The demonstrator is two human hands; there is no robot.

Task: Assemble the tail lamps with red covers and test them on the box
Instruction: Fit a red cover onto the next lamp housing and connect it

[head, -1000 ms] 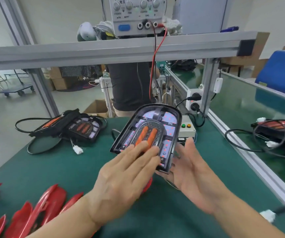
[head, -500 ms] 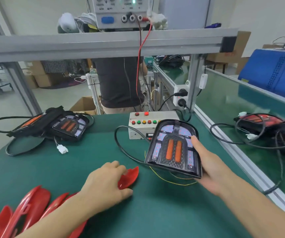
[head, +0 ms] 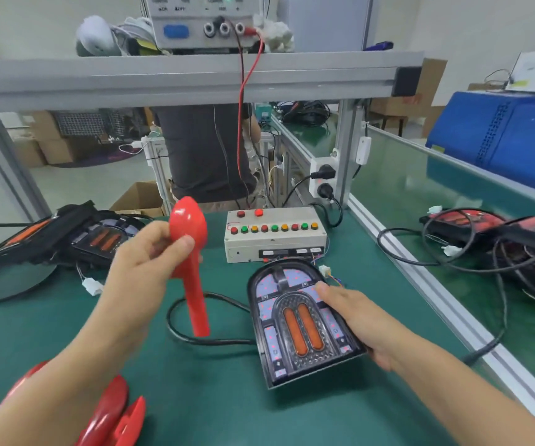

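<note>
My left hand (head: pixel 143 272) grips a red cover (head: pixel 190 259) and holds it up edge-on above the green mat. My right hand (head: pixel 359 320) holds the right side of a black tail lamp base (head: pixel 295 320), thumb on its face. The lamp shows two orange strips in its middle and lies tilted on the mat. Its black cable (head: pixel 192 336) loops to the left. Behind it stands the white test box (head: pixel 276 235) with a row of coloured buttons. More red covers (head: pixel 111 413) lie at the near left.
Other tail lamp bases (head: pixel 66 236) with cables lie at the far left. Finished lamps and tangled wires (head: pixel 501 239) sit on the bench to the right, past an aluminium rail (head: pixel 437 288). A power supply (head: pixel 201 20) stands on the overhead beam. A person stands behind the bench.
My left hand picked a red cover off the mat and raised it. My right hand lowered the lamp base toward the mat in front of the test box.
</note>
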